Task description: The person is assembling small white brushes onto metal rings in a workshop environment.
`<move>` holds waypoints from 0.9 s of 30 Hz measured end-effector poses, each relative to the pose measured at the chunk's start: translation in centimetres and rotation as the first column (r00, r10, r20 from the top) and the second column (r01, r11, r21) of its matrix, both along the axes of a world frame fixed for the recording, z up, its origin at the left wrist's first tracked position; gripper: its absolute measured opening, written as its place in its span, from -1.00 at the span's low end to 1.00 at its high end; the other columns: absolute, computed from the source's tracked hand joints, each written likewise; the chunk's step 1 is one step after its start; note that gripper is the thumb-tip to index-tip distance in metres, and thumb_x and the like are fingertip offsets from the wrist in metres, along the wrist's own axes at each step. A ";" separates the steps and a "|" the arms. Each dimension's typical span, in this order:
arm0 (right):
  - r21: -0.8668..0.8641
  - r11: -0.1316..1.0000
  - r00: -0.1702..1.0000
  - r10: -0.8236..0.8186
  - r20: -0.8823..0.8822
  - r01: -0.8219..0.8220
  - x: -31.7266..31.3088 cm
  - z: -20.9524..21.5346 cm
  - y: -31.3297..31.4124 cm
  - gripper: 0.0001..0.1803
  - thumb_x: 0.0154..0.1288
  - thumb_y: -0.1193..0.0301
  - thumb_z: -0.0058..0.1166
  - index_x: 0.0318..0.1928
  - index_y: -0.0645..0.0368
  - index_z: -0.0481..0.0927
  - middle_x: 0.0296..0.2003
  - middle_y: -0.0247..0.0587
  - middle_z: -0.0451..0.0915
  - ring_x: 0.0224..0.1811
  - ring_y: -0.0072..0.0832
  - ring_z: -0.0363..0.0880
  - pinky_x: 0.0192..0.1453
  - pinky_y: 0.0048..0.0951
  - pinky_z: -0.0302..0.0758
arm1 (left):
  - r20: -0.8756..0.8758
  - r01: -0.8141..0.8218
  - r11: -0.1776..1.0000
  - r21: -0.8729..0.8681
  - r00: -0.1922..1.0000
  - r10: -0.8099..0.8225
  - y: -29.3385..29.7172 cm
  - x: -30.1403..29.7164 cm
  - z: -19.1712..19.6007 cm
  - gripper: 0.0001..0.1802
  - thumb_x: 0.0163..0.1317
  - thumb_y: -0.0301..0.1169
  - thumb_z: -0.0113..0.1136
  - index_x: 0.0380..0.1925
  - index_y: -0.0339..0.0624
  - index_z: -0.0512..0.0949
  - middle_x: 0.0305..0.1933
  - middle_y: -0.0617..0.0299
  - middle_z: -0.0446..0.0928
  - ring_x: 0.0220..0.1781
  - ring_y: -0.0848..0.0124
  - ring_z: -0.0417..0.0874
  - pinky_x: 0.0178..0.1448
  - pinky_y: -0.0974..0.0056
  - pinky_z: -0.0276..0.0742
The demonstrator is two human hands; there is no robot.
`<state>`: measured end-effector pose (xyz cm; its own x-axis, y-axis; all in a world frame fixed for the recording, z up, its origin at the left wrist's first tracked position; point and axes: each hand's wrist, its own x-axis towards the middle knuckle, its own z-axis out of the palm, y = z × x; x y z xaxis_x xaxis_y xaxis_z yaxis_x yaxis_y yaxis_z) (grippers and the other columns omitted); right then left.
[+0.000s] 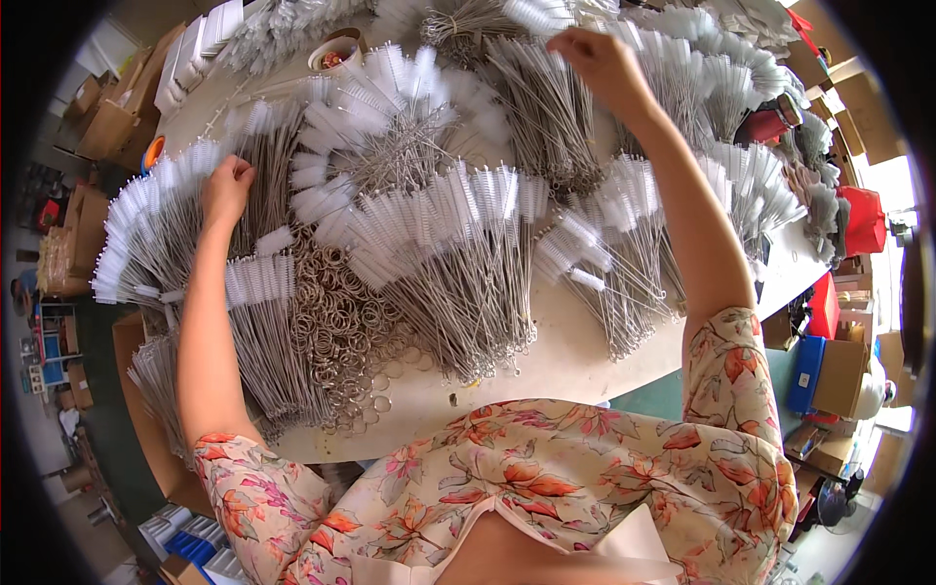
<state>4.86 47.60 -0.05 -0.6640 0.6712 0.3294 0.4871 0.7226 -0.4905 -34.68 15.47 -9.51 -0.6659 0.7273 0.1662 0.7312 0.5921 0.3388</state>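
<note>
Wire-handled bottle brushes with white bristle heads cover the table. My left hand (228, 187) is at the left, its fingers pinched together beside the heads of a pile of brushes (156, 210). My right hand (589, 60) reaches to the far side, fingers bent and drawn together over a bundle of thin metal brush handles (546, 107). Whatever either set of fingertips may hold is too small or hidden to make out. Between my arms lies a wide bundle of brushes (468, 244), heads pointing away from me. A heap of metal rings (336, 302) lies to its left.
More brush bundles (624, 205) spread over the right half of the pale table (575, 327). A roll of tape (336, 54) stands at the back. A cardboard box (132, 356) with brushes is below the left edge. Red bags (860, 219) and a blue bin (805, 373) are at the right.
</note>
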 end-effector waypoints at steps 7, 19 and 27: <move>0.004 0.995 0.917 -0.092 0.388 0.098 -1.8 -2.3 -1.5 -0.81 -0.01 0.20 0.09 -0.37 -0.10 0.65 -0.43 -0.23 0.62 -0.32 -0.25 0.60 -0.20 -0.26 0.49 | -0.055 -0.027 0.997 0.078 0.998 0.032 0.0 2.9 2.0 -0.85 0.11 -0.34 0.13 -0.40 -0.19 0.51 -0.40 0.10 0.57 -0.31 0.17 0.60 -0.21 0.21 0.45; -0.159 0.986 0.986 -0.080 -0.146 0.057 0.5 0.5 4.3 -0.82 0.13 0.32 0.09 -0.30 0.10 0.65 -0.44 -0.43 0.62 -0.60 -0.68 0.43 -0.46 -0.57 0.42 | 0.585 -0.255 0.823 0.508 0.803 -0.113 -1.9 7.1 10.5 -0.77 0.23 -0.38 0.06 -0.14 -0.21 0.48 -0.37 0.33 0.49 -0.49 0.71 0.37 -0.49 0.60 0.25; 0.231 0.927 0.931 -0.334 0.151 0.295 7.3 0.0 11.8 -0.76 0.01 0.15 0.09 -0.33 -0.07 0.65 -0.33 -0.25 0.63 -0.28 -0.35 0.61 -0.19 -0.25 0.49 | 0.702 -0.253 0.824 0.507 0.675 -0.225 -10.7 14.9 8.4 -0.73 0.30 -0.37 -0.05 -0.03 -0.20 0.41 -0.46 0.44 0.33 -0.50 0.70 0.30 -0.52 0.57 0.26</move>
<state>12.19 59.43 -0.07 -0.4916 0.7877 0.3713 0.7728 0.5912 -0.2308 -19.80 4.80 -1.11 -0.7490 0.6624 -0.0160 0.1094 0.1474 0.9830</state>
